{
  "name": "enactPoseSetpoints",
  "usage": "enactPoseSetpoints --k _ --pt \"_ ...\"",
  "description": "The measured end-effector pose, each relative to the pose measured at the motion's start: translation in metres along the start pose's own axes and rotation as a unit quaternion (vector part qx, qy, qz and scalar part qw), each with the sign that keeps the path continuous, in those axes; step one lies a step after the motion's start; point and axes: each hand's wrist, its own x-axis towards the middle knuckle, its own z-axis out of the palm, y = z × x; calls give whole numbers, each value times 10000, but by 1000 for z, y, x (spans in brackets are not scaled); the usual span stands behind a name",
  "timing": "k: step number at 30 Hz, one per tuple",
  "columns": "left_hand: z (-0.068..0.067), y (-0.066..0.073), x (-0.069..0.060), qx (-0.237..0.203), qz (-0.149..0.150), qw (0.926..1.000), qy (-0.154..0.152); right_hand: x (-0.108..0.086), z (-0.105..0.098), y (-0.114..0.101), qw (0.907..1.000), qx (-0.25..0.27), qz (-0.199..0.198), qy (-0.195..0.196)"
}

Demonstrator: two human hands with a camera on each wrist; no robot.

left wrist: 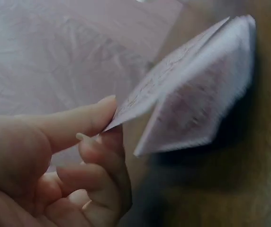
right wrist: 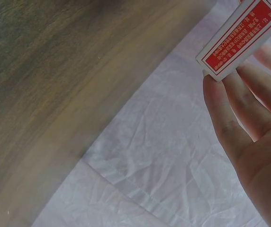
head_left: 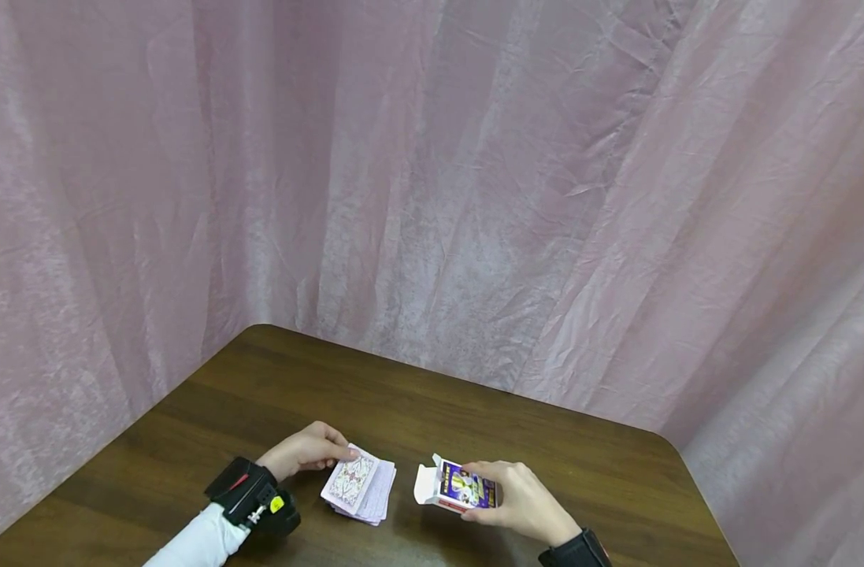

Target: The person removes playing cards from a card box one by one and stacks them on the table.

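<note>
My left hand [head_left: 309, 450] pinches the corner of a playing card [head_left: 352, 479] between thumb and forefinger. That card, with a patterned back, lies tilted over a slightly fanned stack of cards [head_left: 380, 496]. In the left wrist view a gap parts the pinched card [left wrist: 161, 78] from the stack [left wrist: 192, 111] beneath. To the right, my right hand [head_left: 520, 500] grips a card box [head_left: 467, 487] with a purple and yellow front, its white flap [head_left: 425, 483] open toward the cards. A red printed side of the box [right wrist: 242, 40] shows in the right wrist view.
Everything is over a dark brown wooden table [head_left: 417, 402] with rounded far corners. Pink curtains [head_left: 432, 197] hang behind the table and along its sides. A black strap device [head_left: 250, 496] sits on the left wrist.
</note>
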Motion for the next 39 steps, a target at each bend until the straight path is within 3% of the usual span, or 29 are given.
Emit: enactPoseSetpoints --k 5,10,13,15,26,29,32,33,35,37,39 --pt "12 -5 3 541 -86 9943 915 0 1 -2 9998 125 103 -128" --pt "21 -1 4 1503 -313 9745 1633 1 1 -3 9998 80 111 -112" --pt "23 0 4 1925 -349 9654 1724 1 0 -2 9999 42 71 -60" --pt "25 2 3 2022 -338 9636 1717 1 0 -2 10000 37 73 -57" --pt "30 2 1 2046 -131 9651 1630 2 1 -3 10000 33 -45 8" --pt "34 8 0 2276 14 9580 1744 2 1 -3 10000 2 -65 27" --pt "40 22 -4 2507 534 9474 1918 3 0 -4 10000 15 -40 -2" --pt "44 28 -6 2504 799 9459 1902 3 -1 -4 10000 24 -35 -18" --pt "52 43 -9 2227 1382 9516 1603 4 -2 -5 10000 69 13 -59" --pt "61 57 -11 1781 1802 9620 1015 5 -3 -5 9999 96 54 -72" --pt "71 69 -13 1298 1897 9726 356 6 -5 -6 9999 112 86 -82"
